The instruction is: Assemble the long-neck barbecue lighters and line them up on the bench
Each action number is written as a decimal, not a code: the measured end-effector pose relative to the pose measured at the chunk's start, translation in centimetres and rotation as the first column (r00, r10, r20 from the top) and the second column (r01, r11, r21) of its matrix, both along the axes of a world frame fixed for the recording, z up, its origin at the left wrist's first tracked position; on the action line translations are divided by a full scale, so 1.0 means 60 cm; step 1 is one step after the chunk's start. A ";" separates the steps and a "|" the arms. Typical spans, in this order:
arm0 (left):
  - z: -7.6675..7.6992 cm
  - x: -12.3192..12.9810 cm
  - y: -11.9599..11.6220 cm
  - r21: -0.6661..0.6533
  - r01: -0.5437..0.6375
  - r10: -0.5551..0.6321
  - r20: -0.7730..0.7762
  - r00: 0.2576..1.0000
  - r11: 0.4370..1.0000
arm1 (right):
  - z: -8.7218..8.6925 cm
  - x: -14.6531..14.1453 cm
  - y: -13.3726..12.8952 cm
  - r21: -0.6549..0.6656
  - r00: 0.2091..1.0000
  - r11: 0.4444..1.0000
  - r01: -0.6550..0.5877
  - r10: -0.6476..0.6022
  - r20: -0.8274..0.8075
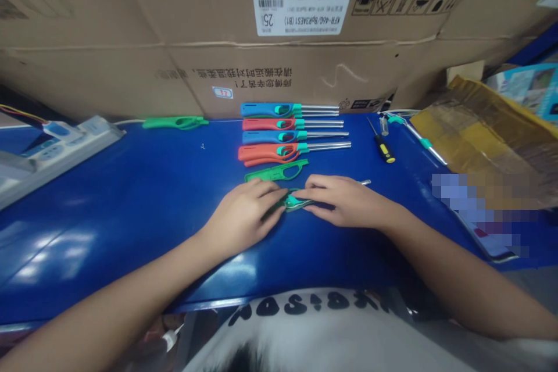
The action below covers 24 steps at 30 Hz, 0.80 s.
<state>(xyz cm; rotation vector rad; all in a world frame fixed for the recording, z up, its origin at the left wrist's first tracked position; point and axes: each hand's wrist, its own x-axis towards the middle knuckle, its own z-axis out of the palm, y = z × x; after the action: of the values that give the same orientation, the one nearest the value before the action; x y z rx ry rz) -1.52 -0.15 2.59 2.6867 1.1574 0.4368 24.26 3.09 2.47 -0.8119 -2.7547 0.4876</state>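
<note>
Left hand [244, 215] and right hand [349, 201] are grasping a green utility lighter [293, 202] from either end. A green lighter casing [276, 171] is lying just beyond them.

Glossy blue bench top [108, 256], faint glare. On it, smooth green plastic lighter shell [274, 172] and red plastic lighter [265, 153] with bright metal barrel [329, 146]. Behind it, matt, creased brown corrugated cardboard carton [279, 75], rough-edged.
</note>
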 end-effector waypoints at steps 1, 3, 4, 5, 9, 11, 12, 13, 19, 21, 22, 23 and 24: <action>0.005 0.003 -0.012 0.031 -0.020 0.023 -0.085 0.996 0.999 | -0.001 0.000 -0.001 0.031 1.000 0.999 -0.006 0.005 0.029; 0.013 0.008 -0.039 0.081 -0.088 0.105 -0.246 0.963 0.993 | -0.002 0.000 -0.003 0.086 0.997 0.996 -0.019 0.012 0.075; 0.015 0.010 -0.051 0.096 -0.102 0.127 -0.296 0.947 0.990 | -0.002 0.000 -0.004 0.103 0.996 0.994 -0.024 0.015 0.090; 0.016 0.011 -0.062 0.109 -0.110 0.140 -0.331 0.933 0.988 | -0.002 -0.001 -0.005 0.114 0.995 0.993 -0.027 0.015 0.103; 0.015 0.015 -0.078 0.118 -0.123 0.160 -0.390 0.907 0.985 | 0.003 -0.007 -0.011 0.147 0.986 0.989 -0.030 0.005 0.167; 0.014 0.015 -0.074 0.107 -0.129 0.161 -0.397 0.903 0.986 | 0.006 -0.011 -0.015 0.174 0.979 0.984 -0.035 -0.001 0.205; 0.014 0.015 -0.071 0.101 -0.131 0.161 -0.403 0.901 0.986 | 0.007 -0.014 -0.017 0.192 0.974 0.980 -0.046 0.001 0.227; 0.014 0.015 -0.068 0.095 -0.130 0.158 -0.411 0.898 0.987 | 0.007 -0.017 -0.020 0.210 0.969 0.976 -0.061 0.007 0.248; 0.018 0.015 -0.057 0.059 -0.094 0.111 -0.476 0.872 0.994 | -0.001 -0.031 -0.033 0.292 0.959 0.951 -0.103 0.017 0.283; 0.020 0.015 -0.052 0.036 -0.098 0.103 -0.478 0.872 0.995 | -0.002 -0.032 -0.033 0.280 0.962 0.956 -0.090 0.011 0.272; 0.019 0.015 -0.049 0.027 -0.102 0.103 -0.471 0.876 0.994 | -0.002 -0.031 -0.032 0.266 0.965 0.961 -0.079 0.006 0.264; 0.018 0.014 -0.046 0.021 -0.107 0.105 -0.458 0.883 0.994 | 0.000 -0.029 -0.030 0.250 0.968 0.966 -0.067 0.003 0.250; 0.015 0.013 -0.043 0.016 -0.110 0.106 -0.440 0.892 0.994 | 0.001 -0.026 -0.026 0.234 0.975 0.971 -0.053 0.000 0.223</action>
<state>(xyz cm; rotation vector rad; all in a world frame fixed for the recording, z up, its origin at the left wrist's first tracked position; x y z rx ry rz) -0.75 -2.72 3.49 2.8037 1.4175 -0.1822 22.71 1.51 2.53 -0.8137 -2.9529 0.0667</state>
